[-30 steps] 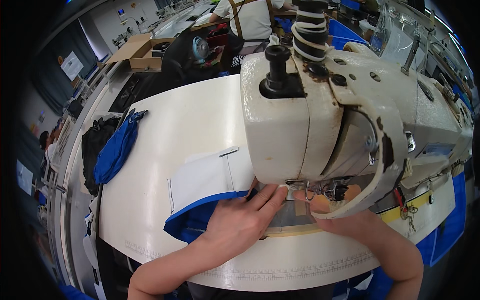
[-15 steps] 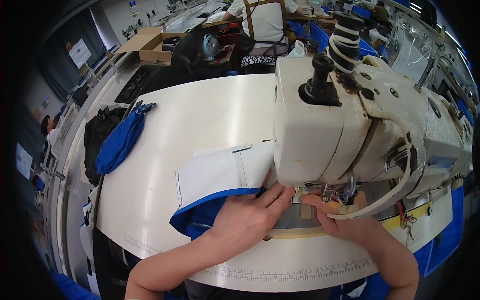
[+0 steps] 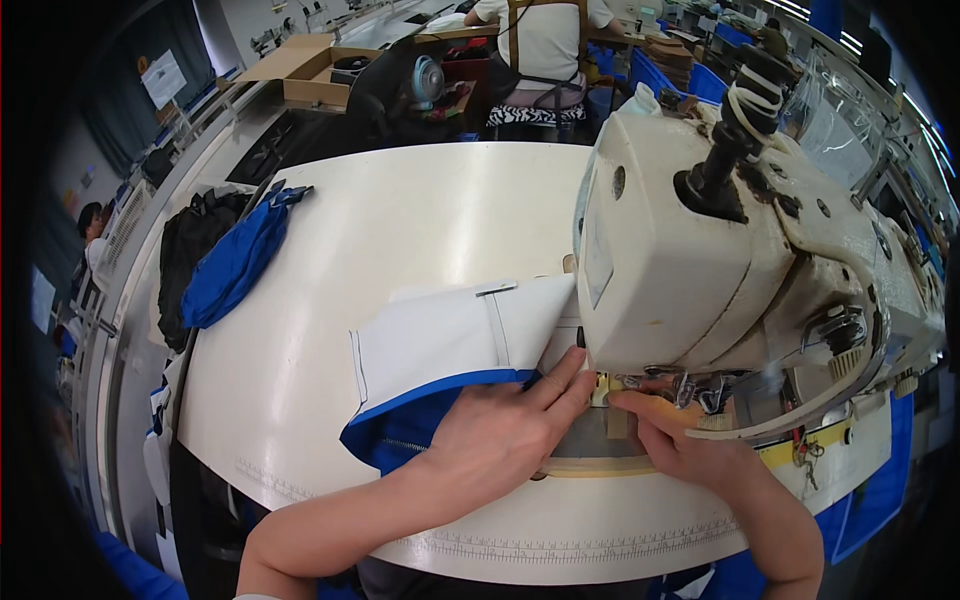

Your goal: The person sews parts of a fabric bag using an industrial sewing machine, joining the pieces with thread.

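A white panel point(image 3: 440, 330) with blue edging lies on the sewing table point(image 3: 300, 390), its blue fabric underside point(image 3: 390, 430) showing a zipper. My left hand point(image 3: 495, 440) rests at the panel's right end, fingers stretched out beside the sewing machine head point(image 3: 660, 250). My right hand point(image 3: 690, 450) is right of it, index finger reaching to the presser foot area point(image 3: 630, 385), other fingers curled; what they hold, if anything, is hidden under the machine.
Black cloth point(image 3: 185, 250) and a blue bundle point(image 3: 235, 260) lie at the left edge. An open cardboard box point(image 3: 310, 85) and a small fan point(image 3: 428, 82) stand behind. A co-worker point(image 3: 540, 30) sits beyond the table. A blue bin point(image 3: 880, 480) is at the right.
The view has shifted, so the machine head sits further right. My left index finger has come up beside the machine head, and the white panel's right end appears lifted slightly along it.
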{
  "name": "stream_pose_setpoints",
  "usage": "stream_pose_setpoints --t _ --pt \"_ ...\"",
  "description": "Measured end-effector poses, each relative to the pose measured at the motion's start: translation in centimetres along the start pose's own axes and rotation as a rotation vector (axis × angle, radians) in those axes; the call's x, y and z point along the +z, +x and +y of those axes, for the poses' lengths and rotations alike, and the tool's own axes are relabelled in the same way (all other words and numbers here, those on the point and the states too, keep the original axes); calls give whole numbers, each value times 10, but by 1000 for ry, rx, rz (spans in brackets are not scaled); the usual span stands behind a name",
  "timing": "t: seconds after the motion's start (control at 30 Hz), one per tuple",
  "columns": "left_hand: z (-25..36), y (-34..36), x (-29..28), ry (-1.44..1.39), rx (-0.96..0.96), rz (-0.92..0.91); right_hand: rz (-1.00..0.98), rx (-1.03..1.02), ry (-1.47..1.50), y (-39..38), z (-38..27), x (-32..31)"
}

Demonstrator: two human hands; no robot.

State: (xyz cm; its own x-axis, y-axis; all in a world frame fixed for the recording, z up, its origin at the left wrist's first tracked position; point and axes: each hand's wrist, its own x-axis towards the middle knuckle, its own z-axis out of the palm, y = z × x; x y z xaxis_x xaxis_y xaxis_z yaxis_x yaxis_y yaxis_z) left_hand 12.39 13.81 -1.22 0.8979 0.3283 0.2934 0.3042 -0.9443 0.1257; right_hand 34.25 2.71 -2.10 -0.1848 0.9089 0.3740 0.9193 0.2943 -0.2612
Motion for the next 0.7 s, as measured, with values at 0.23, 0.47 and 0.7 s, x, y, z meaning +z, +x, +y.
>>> stream_pose_setpoints --t 0.23,0.47,0.7 --pt "-2 0 2 -3 -1 0 23 -77 -17 -3 -2 -1" --pt "-3 -2 2 3 4 16 -68 94 231 -1 1 3" --pt "-1 -8 0 -72 -23 17 -73 121 197 -2 -1 3"
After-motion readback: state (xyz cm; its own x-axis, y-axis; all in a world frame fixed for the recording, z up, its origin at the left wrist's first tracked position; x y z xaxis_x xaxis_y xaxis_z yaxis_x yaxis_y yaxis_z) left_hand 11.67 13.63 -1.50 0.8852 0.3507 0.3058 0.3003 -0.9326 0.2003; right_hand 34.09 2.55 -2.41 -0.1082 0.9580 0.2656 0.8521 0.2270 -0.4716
